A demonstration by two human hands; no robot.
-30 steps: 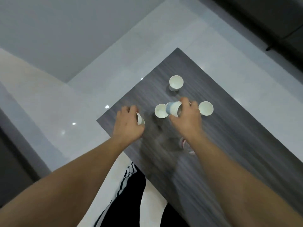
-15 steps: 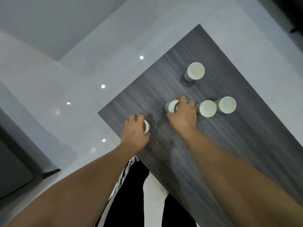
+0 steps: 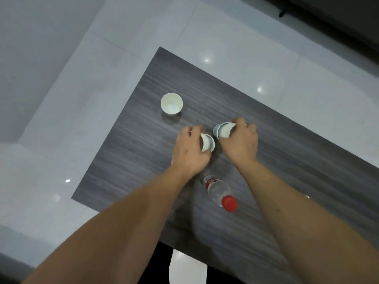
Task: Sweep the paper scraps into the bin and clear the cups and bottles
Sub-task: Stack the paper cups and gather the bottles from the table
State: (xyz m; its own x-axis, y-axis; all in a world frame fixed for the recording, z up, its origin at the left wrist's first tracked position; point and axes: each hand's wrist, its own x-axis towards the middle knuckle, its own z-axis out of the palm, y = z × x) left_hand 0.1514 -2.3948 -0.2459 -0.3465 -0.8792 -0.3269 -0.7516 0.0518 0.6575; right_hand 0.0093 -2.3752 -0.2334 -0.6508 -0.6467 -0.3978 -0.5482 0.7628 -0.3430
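Two cups gripped, left hand (image 3: 189, 149) on one (image 3: 207, 142), right hand (image 3: 241, 140) on another (image 3: 223, 130)

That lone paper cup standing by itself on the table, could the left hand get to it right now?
Probably not straight away. The left hand already grips a stack of cups, so its fingers are full. The way to the lone paper cup looks free across bare table, so the stack might simply be set over it.

My table (image 3: 287, 140) is dark grey with thin stripes. The cups (image 3: 171, 103) are white. The clear bottle (image 3: 217, 188) has a red cap (image 3: 229, 203).
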